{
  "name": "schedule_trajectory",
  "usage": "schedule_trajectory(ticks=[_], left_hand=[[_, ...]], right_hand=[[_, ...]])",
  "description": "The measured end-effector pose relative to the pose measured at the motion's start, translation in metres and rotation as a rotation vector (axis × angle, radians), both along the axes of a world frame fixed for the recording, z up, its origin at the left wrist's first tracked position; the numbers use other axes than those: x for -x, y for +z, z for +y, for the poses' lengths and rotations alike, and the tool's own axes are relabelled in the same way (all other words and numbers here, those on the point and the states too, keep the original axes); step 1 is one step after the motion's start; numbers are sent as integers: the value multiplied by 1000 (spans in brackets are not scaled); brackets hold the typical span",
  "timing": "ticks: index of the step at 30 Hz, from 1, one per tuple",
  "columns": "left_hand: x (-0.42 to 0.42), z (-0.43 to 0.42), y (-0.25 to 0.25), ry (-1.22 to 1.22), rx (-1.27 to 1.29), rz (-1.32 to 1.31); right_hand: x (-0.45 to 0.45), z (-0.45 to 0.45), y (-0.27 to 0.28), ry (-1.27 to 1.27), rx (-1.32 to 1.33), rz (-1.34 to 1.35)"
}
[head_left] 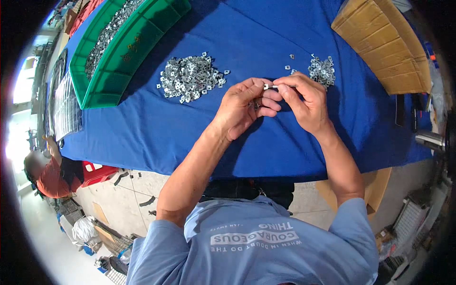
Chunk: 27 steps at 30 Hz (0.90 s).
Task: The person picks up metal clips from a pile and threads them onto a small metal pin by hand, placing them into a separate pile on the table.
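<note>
My left hand is closed, pinching a small square metal clip between thumb and forefinger. Something small also shows between its curled fingers, too little to name. My right hand meets it from the right, its thumb and forefinger gripping a thin metal pin whose end touches or lies right at the clip; I cannot tell which. To the left of my hands lies a large pile of metal clips. A smaller pile of clips sits just behind my right hand, partly hidden by it.
A green crate full of small metal parts stands at the back left of the blue tablecloth. At the back right is a cardboard box. Another person is at the far left, beyond the table.
</note>
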<state>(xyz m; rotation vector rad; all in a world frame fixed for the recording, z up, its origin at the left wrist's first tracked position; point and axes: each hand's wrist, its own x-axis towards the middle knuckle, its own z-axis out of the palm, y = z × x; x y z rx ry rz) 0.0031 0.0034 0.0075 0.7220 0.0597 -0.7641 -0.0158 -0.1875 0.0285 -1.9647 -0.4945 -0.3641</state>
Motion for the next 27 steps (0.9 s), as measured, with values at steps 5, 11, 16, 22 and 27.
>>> schedule_trajectory(ticks=[5, 11, 16, 22, 27], left_hand=[[-1, 0, -2, -21, 34, -16], [0, 0, 0, 34, 20, -16], [0, -2, 1, 30, -28, -14], [0, 1, -3, 1, 26, -21], [0, 0, -4, 2, -1, -31]], right_hand=[[-3, 3, -5, 10, -17, -95], [2, -1, 4, -100, -73, 46], [-1, 2, -2, -15, -72, 16], [2, 0, 2, -6, -65, 49], [1, 1, 3, 28, -62, 48]])
